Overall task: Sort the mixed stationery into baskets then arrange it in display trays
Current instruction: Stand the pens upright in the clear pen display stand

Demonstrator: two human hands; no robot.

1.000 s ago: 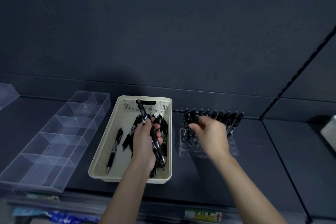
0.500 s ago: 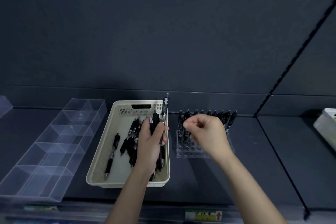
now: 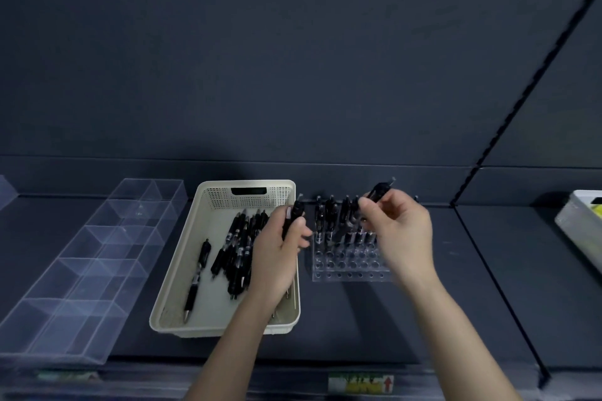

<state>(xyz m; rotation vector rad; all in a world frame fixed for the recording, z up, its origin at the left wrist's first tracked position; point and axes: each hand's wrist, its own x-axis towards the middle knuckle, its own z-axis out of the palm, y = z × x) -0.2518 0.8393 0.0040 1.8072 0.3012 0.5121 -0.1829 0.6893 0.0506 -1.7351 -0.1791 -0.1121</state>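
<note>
A black retractable pen (image 3: pixel 378 193) is now pinched in the right hand (image 3: pixel 399 231), raised over the clear perforated acrylic pen holder (image 3: pixel 350 265); since before, the left hand (image 3: pixel 277 257) is kept clamped on a pen bundle (image 3: pixel 293 216) above the cream plastic basket (image 3: pixel 208 270).

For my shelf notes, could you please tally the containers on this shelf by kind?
Cream basket: 1
Clear divided tray: 1
Clear pen stand with holes: 1
Pale bin at the right edge: 1
Total: 4
</note>
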